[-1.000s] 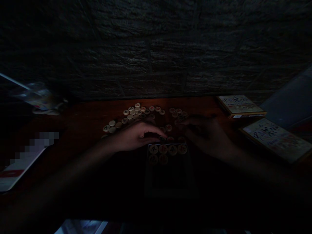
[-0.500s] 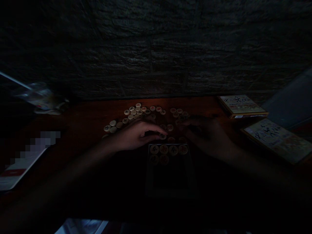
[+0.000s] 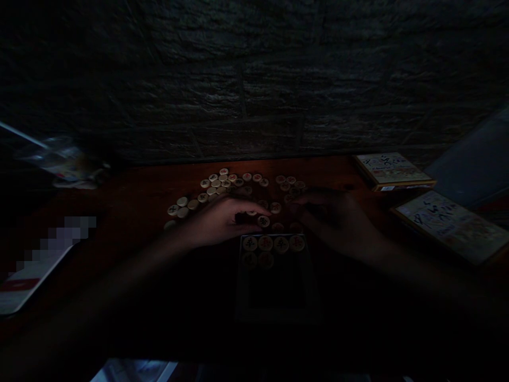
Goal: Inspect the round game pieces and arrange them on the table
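Over the dark table, my left hand point(image 3: 217, 220) has its thumb and index finger apart around a round Chinese chess piece point(image 3: 263, 221) with a black character. Whether the fingertips touch it is hard to see. To the right, my right hand point(image 3: 332, 217) hovers, finger and thumb slightly apart, beside a dim piece point(image 3: 289, 199); nothing shows between them. Just below the hands lies a shallow box point(image 3: 239, 286). A row of pieces point(image 3: 265, 243) fills its top edge, and two dimmer ones point(image 3: 266, 259) sit beneath. Behind my left hand, loose pieces point(image 3: 214, 184) are scattered.
Two flat printed boxes point(image 3: 397, 168) lie at the right. A clear plastic cup point(image 3: 66, 159) with a straw stands at far left, above a pale flat object point(image 3: 24, 289). A dark stone wall point(image 3: 238, 106) rises behind the wooden tabletop point(image 3: 151, 178).
My left thumb and index finger have spread wider about the black-marked piece. My right hand stays nearly in place. The view has shifted slightly.
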Demonstrator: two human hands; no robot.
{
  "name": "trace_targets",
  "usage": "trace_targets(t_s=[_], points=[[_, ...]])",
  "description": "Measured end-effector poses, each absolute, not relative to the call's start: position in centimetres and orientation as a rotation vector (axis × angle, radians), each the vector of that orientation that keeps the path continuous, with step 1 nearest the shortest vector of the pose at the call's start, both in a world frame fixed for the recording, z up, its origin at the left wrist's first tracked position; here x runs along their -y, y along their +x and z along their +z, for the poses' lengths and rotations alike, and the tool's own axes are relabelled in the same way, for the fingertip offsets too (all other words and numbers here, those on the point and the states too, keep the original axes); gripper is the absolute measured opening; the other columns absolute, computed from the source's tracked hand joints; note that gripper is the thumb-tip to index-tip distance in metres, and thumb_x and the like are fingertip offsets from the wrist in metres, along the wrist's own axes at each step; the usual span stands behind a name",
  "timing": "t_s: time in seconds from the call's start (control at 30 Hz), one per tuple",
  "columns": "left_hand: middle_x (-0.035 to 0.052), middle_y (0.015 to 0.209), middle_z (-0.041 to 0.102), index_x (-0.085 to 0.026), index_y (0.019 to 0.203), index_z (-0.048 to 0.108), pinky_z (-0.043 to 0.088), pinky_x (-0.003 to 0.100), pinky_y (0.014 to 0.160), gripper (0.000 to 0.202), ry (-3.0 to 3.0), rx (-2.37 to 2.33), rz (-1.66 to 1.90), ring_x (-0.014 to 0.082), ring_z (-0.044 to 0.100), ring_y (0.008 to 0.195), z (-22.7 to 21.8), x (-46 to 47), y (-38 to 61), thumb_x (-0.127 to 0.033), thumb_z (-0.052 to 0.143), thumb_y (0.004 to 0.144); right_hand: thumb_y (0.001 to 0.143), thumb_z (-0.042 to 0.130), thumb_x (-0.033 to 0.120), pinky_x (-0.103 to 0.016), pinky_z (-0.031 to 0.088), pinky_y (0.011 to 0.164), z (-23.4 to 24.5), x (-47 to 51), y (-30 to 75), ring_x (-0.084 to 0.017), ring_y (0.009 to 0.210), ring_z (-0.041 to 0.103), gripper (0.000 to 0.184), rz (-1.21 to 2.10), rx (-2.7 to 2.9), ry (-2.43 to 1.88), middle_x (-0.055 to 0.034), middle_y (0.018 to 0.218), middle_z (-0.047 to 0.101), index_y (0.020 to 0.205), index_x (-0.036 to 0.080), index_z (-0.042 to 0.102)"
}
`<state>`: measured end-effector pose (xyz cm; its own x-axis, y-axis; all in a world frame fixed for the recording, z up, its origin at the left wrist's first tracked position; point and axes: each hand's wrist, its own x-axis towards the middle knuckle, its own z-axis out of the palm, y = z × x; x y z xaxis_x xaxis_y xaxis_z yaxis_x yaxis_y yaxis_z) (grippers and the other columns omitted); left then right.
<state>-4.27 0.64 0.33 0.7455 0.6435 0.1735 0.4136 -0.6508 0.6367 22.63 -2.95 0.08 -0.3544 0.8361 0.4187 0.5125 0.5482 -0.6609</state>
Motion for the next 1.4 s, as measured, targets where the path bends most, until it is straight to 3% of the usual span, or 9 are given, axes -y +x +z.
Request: trace_targets(t_s=[0.63,0.87,1.17,1.4], points=[[0.0028,0.113,0.081,-0.019,0.117,0.076,0.058,0.025,0.079,0.021,2.328,-0.822,0.521,0.0157,0.076,0.098,0.47,-0.36,-3.88,-0.022,0.068,0.098,0.096,0.062,0.015,-0.026,0.055,0.073,-0.14,2.85,22.84,-0.015,0.083,0.076,0.016,0.594,2.048,-1.049,-0.0002,0.095,0.081,0.097,0.022,0.077],[0.0034,0.118,0.08,-0.019,0.119,0.074,0.057,0.028,0.094,0.022,2.371,-0.781,0.538,0.0158,0.076,0.103,0.56,-0.33,-3.82,-0.02,0.067,0.099,0.095,0.063,0.015,-0.026,0.055,0.07,-0.3,2.8,22.89,-0.014,0.08,0.075,0.016,0.57,2.048,-1.062,0.0007,0.093,0.08,0.096,0.022,0.077],[0.002,0.117,0.08,-0.019,0.12,0.074,0.058,0.024,0.081,0.022,2.342,-0.806,0.506,0.0142,0.075,0.101,0.43,-0.37,-3.98,-0.022,0.065,0.099,0.096,0.062,0.016,-0.026,0.055,0.07,-0.1,2.95,22.8,-0.014,0.08,0.075,0.016,0.584,2.054,-1.049,-0.0003,0.092,0.08,0.094,0.022,0.077],[0.0025,0.118,0.08,-0.019,0.119,0.075,0.057,0.025,0.087,0.022,2.333,-0.805,0.504,0.0141,0.075,0.104,0.64,-0.28,-3.83,-0.019,0.065,0.099,0.096,0.063,0.016,-0.026,0.055,0.07,-0.22,2.88,22.68,-0.014,0.08,0.075,0.015,0.593,2.05,-1.037,-0.001,0.094,0.081,0.096,0.021,0.077]])
